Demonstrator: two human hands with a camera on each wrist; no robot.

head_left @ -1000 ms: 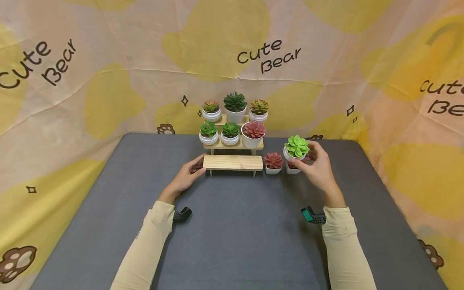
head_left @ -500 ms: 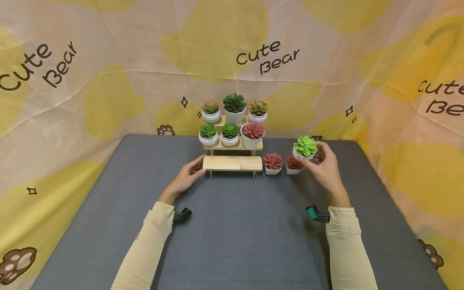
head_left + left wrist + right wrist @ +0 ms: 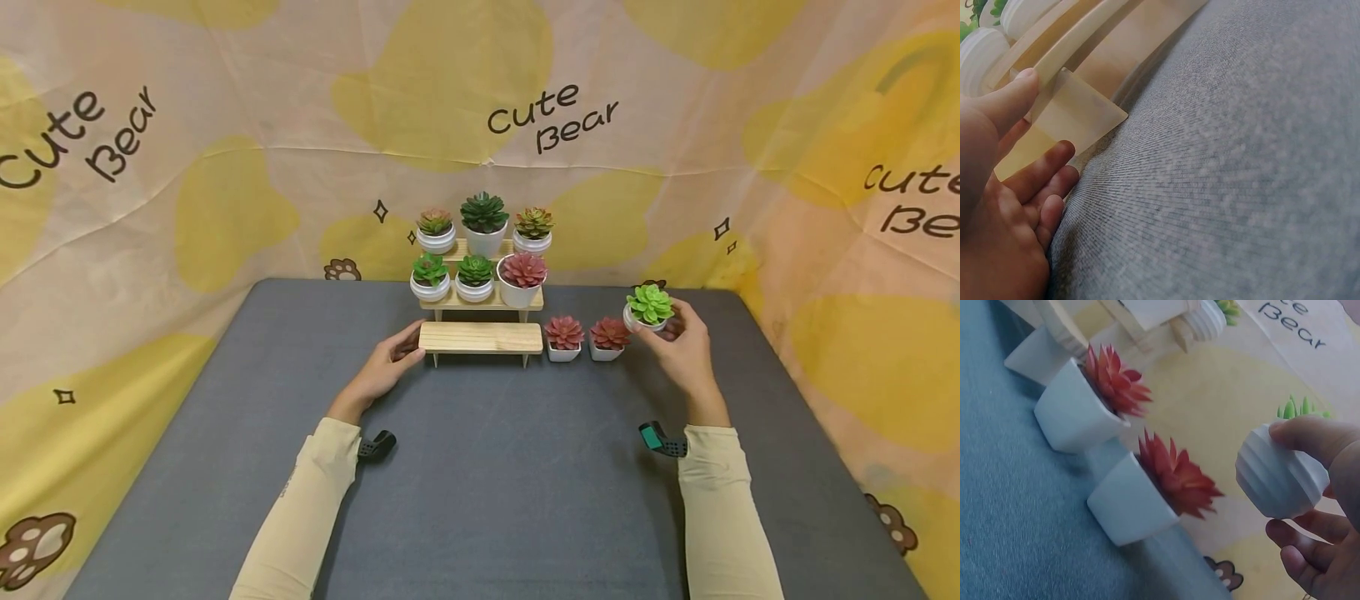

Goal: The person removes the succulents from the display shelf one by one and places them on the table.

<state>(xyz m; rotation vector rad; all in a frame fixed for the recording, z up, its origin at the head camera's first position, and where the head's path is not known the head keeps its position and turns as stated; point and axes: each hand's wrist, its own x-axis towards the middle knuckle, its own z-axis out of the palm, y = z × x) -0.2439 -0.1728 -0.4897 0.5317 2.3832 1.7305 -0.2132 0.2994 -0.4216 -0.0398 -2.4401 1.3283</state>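
In the head view, my right hand (image 3: 684, 354) holds a bright green succulent (image 3: 650, 305) up over the right side of the table. My thumb and fingers pinch its ribbed white pot (image 3: 1279, 478), as the right wrist view shows. My left hand (image 3: 384, 371) grips the left end of a stepped wooden plant stand (image 3: 480, 337). Its thumb (image 3: 1019, 87) lies at the bottom shelf's edge, and the lower fingers curl loosely beside a stand leg (image 3: 1082, 109). Two red succulents in square white pots, a nearer one (image 3: 564, 336) and a farther one (image 3: 609, 336), stand right of the stand.
Several potted succulents fill the stand's upper shelves, among them a dark green one (image 3: 483, 214) on top and a pink one (image 3: 522, 273) on the middle shelf. A patterned cloth (image 3: 480, 100) hangs behind the grey table (image 3: 495, 483).
My right hand has carried the bright green succulent to the right, away from above the right-hand red succulent, which now shows fully. My left hand stays at the stand.
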